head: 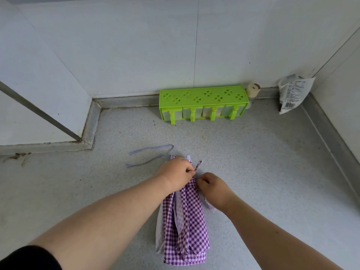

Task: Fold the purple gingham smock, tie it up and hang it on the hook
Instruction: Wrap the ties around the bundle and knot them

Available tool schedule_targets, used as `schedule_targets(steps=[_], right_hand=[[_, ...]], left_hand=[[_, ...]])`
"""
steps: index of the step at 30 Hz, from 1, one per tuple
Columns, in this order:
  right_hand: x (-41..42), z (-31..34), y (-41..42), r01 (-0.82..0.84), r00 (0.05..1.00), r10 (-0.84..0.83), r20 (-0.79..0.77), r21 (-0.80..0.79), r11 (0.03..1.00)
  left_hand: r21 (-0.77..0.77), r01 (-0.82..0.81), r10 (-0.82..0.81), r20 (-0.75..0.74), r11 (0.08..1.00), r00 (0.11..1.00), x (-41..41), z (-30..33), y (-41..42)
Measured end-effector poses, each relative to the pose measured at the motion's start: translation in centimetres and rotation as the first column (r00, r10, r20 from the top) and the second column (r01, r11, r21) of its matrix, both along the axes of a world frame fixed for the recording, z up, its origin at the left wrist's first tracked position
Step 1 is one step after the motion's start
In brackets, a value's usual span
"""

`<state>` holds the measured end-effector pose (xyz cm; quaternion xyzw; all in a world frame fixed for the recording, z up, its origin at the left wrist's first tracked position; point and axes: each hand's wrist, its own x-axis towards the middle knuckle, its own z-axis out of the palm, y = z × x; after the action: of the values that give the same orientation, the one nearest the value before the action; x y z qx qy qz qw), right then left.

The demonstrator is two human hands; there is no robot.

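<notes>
The purple gingham smock (pixel 187 221) lies folded into a long narrow bundle on the grey counter (pixel 263 172), gathered at its far end. My left hand (pixel 176 175) pinches a short gingham tie end that sticks up at that far end. My right hand (pixel 212 187) pinches the fabric or tie right beside it, on the bundle's right edge. Another thin tie strap (pixel 150 155) trails loose on the counter to the left of the bundle. No hook is in view.
A green spice rack (pixel 203 103) with several small containers stands against the back wall. A small beige jar (pixel 253 90) sits by its right end. A crumpled white packet (pixel 293 93) leans in the right corner. A raised ledge (pixel 91 125) borders the left.
</notes>
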<state>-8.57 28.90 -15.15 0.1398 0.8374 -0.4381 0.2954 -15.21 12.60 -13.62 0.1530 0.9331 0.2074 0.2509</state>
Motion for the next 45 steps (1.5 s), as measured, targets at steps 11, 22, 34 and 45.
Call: schedule_targets(steps=[11,22,34,45], right_hand=[[-0.8,-0.3,0.2,0.524,0.851,-0.460,0.255,-0.486,0.699],[-1.3,0.0,-1.3,0.479,0.867,-0.494,0.063,-0.381,0.791],[-0.8,-0.9,-1.8,0.481,0.848,-0.530,-0.010,-0.404,0.778],[-1.4,-0.1,0.0,0.153,0.981,-0.170,-0.091,-0.169,0.974]], left_hand=[[0.084,-0.032,0.023,0.105,0.996,0.994,-0.2,0.0,-0.6],[0.004,-0.001,0.000,0.095,1.000,0.996,-0.4,-0.4,-0.3],[-0.042,0.033,-0.028,0.130,0.999,0.991,-0.9,-0.6,-0.2],[-0.092,0.106,-0.088,0.181,0.990,0.980,-1.9,0.4,0.3]])
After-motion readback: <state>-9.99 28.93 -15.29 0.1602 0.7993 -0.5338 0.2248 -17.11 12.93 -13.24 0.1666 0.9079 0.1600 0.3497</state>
